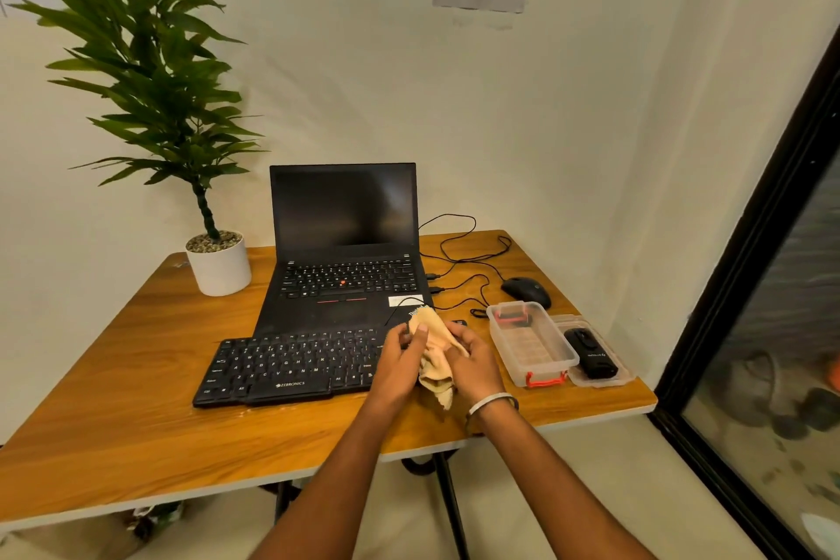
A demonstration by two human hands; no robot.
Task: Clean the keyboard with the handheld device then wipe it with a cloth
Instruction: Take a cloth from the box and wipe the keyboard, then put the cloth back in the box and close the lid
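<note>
My left hand [400, 361] and right hand [472, 361] both grip bunched cloth [436, 359] above right end of keyboard [291, 366] on counter [136, 377]. Handheld device [591, 352] lies on lid beside plastic box [529, 343]. Risk, I judge: trailing cloth snags cable.

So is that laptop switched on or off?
Cannot tell for sure. The laptop is open, lid upright, but its screen is dark, with only faint reflections and no lit picture.
</note>
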